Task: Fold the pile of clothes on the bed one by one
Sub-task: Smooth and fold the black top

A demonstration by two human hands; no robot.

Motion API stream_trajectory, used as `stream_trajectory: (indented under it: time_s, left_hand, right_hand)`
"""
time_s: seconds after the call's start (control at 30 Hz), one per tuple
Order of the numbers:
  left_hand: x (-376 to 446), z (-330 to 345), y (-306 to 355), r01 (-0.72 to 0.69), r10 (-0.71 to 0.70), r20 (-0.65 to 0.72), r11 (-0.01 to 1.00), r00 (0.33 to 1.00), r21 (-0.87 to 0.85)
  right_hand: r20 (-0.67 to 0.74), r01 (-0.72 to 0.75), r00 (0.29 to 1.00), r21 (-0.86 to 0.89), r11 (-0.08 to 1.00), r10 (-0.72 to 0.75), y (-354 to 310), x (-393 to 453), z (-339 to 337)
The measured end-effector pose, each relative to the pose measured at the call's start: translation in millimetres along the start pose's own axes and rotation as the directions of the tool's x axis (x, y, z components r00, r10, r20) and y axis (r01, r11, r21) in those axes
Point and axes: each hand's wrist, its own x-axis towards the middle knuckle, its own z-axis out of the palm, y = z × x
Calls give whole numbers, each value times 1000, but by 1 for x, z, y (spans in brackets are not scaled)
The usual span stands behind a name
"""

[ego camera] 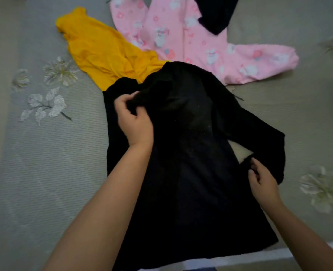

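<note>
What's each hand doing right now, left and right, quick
Left hand: closed, gripping a bunched fold of the black garment near its top.
Right hand: closed, pinching the black garment's edge by the sleeve.

Four garments lie on the bed: one black top spread in front, one yellow garment, one pink printed garment, and one more dark piece at the far edge. Two hands are in view, the left hand and the right hand.
</note>
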Motion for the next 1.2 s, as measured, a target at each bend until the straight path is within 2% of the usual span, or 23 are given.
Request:
stream_trajectory:
  time_s: [0.07, 0.13, 0.17, 0.2, 0.23, 0.27, 0.3, 0.33, 0.37, 0.4, 0.43, 0.47, 0.5, 0.53, 0.6, 0.63, 0.7, 0.77, 0.83, 0.97, 1.07, 1.2]
  left_hand:
    - [14, 3, 12, 104, -107, -135, 994, 985, -30]
    - [17, 11, 26, 76, -76, -147, 997, 986, -2]
    - [12, 19, 33, 5, -2, -78, 1000, 997, 28]
    - [3, 29, 39, -87, 84, 47, 995, 995, 51]
    - [-10, 41, 43, -167, 147, 230, 983, 962, 69]
    - [-24, 53, 44, -216, 156, 453, 973, 877, 84]
    - [-39, 63, 42, -247, 115, 675, 963, 729, 103]
    - [-51, 69, 36, -280, 41, 836, 950, 548, 136]
    - [-60, 73, 28, -317, -43, 918, 931, 393, 180]
    - [-63, 73, 17, -330, -130, 946, 915, 297, 229]
    - [-62, 70, 8, -293, -215, 940, 911, 264, 290]
    - [-57, 65, -2, -218, -292, 916, 909, 275, 355]
    - [-48, 56, -12, -161, -349, 883, 897, 314, 412]
    - [-39, 46, -22, -151, -380, 838, 872, 391, 466]
    - [-15, 24, -41, -214, -357, 731, 800, 581, 561]
    - [-2, 13, -47, -246, -332, 687, 762, 646, 599]
    - [27, -3, -56, -297, -325, 641, 682, 695, 668]
    - [55, -11, -64, -324, -368, 606, 593, 705, 737]
    - [77, -10, -71, -350, -385, 598, 544, 703, 762]
    - [116, 8, -94, -453, -335, 662, 522, 671, 723]
    - [140, 26, -118, -592, -355, 717, 406, 600, 696]
    - [165, 38, -134, -739, -445, 746, 237, 495, 631]
  right_hand:
    - [14, -19, 1000, 44, 999, 18, 6, 1, -5]
    - [43, -34, 999, 89, 995, 30, 6, 3, -9]
    - [54, -28, 998, 114, 993, 22, 3, 6, -11]
    - [60, -15, 998, 136, 991, 7, -1, 9, -13]
    - [58, 2, 998, 154, 988, -11, -7, 13, -16]
    - [51, 17, 998, 172, 985, -26, -13, 16, -20]
    - [39, 26, 999, 195, 981, -34, -18, 20, -24]
    - [24, 22, 999, 230, 973, -29, -22, 25, -28]
    - [9, 6, 1000, 282, 959, -9, -24, 29, -31]
    - [2, -17, 1000, 340, 940, 17, -26, 34, -34]
    - [3, -35, 999, 377, 925, 36, -26, 38, -35]
    - [7, -41, 999, 379, 925, 42, -26, 41, -35]
    - [14, -37, 999, 346, 937, 34, -26, 44, -33]
    - [23, -19, 1000, 296, 955, 13, -27, 47, -29]
    - [49, 52, 997, 196, 979, -63, -33, 52, -19]
    - [66, 99, 992, 141, 985, -109, -39, 55, -13]
    - [104, 203, 974, 12, 979, -203, -54, 65, -2]
    - [159, 285, 950, -86, 955, -269, -72, 80, 10]
    - [204, 315, 937, -156, 936, -282, -89, 98, 19]
    - [320, 282, 934, -393, 875, -157, -110, 137, 34]
    - [379, 276, 923, -527, 804, -69, -112, 152, 39]
    - [335, 289, 933, -490, 823, -128, -115, 154, 34]
